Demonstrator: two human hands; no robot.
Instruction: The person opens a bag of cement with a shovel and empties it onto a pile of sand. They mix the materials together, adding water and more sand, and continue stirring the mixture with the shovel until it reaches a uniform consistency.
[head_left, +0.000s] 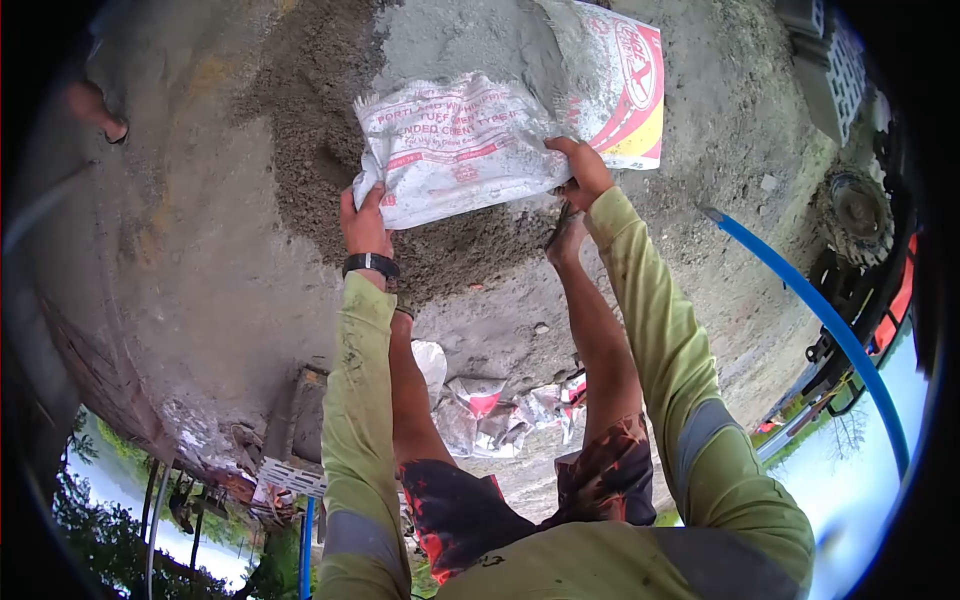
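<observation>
A white cement bag (450, 150) with red print lies over a heap of grey cement powder (470, 45). My left hand (367, 222), below a dark wristwatch, grips the bag's near left corner. On the right, my right hand (582, 175) is closed on the near edge, thumb on top. The bag's far right part (630, 90) carries a red and yellow logo and is dusted with powder. Damp dark sand (320, 130) surrounds the heap on the left and near sides.
Crumpled bags (500, 415) lie behind my feet. A blue pipe (820, 310) curves along the right, near a muddy wheel (857, 210). Another person's foot (97, 112) shows at the far left. A grey perforated block (845, 85) sits at upper right.
</observation>
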